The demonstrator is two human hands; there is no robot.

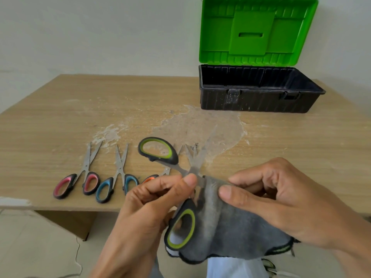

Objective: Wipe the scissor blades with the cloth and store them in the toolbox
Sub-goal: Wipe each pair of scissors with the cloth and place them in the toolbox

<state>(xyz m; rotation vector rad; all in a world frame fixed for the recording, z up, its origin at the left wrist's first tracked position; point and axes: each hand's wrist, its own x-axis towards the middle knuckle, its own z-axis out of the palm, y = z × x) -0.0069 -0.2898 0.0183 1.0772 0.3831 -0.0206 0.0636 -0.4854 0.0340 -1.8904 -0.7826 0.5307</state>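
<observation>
Midair, left hand fingers tight on green scissors, right hand fingers tight on cloth over blade.

1. A light wood-grain table fills the middle of the view, its near edge crossing the lower left
2. A pale, flaky patch of dried residue spreads over the table's centre
3. A plain off-white wall rises behind the table
4. A pale floor shows below the near edge, marked by a thin crack
</observation>
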